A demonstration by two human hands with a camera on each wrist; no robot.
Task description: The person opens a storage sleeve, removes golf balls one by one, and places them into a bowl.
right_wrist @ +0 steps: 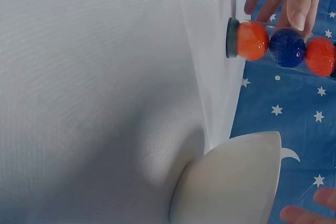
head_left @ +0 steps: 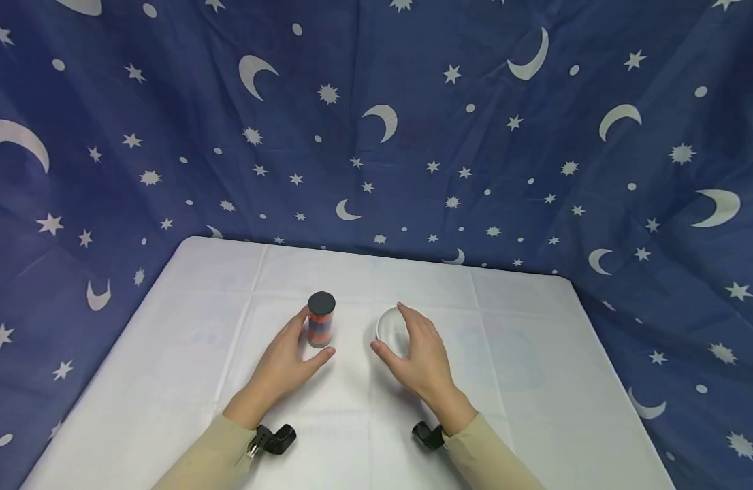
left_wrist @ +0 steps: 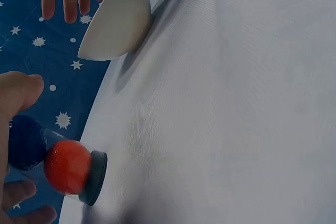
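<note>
A clear tube with a dark lid and base stands upright left of the table's middle. In the right wrist view, orange-red balls and a dark blue ball are stacked inside it. My left hand is beside the tube with fingers and thumb spread; whether a fingertip touches it I cannot tell. To the right stands a white bowl, upright, its outer side plain in the left wrist view. Over the bowl's right and near side reaches my right hand, thumb and fingers apart, hiding part of it; contact is unclear.
A white cloth covers the table, with creases running across it. Behind it hangs a blue curtain printed with moons and stars. Black wrist cameras sit at the left cuff and the right cuff.
</note>
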